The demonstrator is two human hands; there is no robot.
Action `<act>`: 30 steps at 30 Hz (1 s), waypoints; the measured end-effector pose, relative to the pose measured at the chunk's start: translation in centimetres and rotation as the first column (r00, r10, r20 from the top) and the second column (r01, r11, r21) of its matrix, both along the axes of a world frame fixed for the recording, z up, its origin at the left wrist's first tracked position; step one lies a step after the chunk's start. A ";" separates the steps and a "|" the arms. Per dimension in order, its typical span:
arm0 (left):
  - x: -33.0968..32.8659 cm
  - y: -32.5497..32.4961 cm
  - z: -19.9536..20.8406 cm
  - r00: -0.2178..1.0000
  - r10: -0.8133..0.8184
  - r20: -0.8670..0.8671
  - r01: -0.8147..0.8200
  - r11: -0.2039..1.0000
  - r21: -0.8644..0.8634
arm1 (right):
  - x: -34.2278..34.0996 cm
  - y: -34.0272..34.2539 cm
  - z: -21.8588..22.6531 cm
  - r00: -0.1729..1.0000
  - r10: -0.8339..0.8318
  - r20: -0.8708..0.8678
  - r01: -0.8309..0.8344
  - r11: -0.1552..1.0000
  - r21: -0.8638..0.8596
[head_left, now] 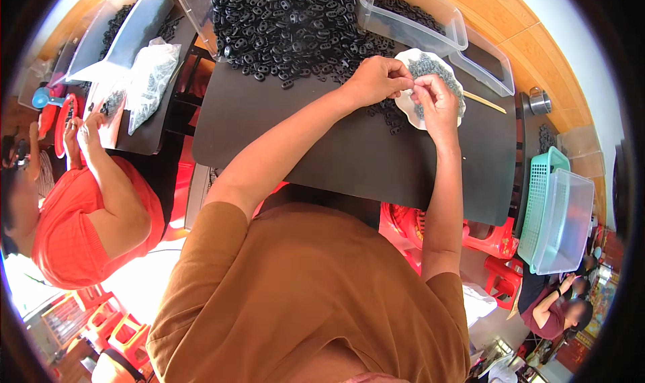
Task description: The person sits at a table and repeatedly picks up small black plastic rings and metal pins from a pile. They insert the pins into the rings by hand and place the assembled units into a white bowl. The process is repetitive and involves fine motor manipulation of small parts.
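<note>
Glossy plastic black pieces (289,27) — smooth tabletop (376,161) — shiny metal cup (539,101).

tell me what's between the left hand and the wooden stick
In the head view, the white scalloped dish of small grey pieces lies between them, the right hand over it.

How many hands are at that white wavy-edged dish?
2: the left hand at the left edge of the dish, and the right hand over it from the near side. None seem hidden.
</note>
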State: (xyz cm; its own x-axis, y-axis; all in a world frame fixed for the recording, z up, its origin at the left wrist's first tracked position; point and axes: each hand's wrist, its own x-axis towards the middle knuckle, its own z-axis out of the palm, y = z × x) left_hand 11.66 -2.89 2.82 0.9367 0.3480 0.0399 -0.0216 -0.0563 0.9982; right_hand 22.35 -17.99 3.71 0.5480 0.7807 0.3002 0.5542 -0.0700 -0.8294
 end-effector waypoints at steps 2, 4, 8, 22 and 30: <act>0.2 0.2 -0.5 0.999 -0.025 0.043 0.026 0.999 -0.025 | 0.3 0.0 -0.7 0.991 0.039 -0.131 -0.027 0.995 0.091; 0.4 0.2 -1.1 0.995 -0.050 0.088 0.052 0.998 -0.026 | 0.8 0.1 -1.2 0.949 0.082 -0.304 -0.022 0.980 0.196; 0.4 -0.1 -1.1 0.996 -0.032 0.078 0.025 0.995 0.096 | 2.0 -0.3 -1.8 0.885 0.089 -0.457 0.050 0.958 0.283; -4.4 1.1 -0.8 0.998 0.027 0.055 0.007 0.840 -0.542 | -0.1 0.4 -0.9 0.947 0.064 -0.314 0.018 0.968 0.251; -7.7 1.4 -2.2 0.976 0.183 0.114 -0.109 0.877 -0.469 | -5.4 4.3 -0.1 0.861 0.271 -0.430 -0.185 0.955 0.232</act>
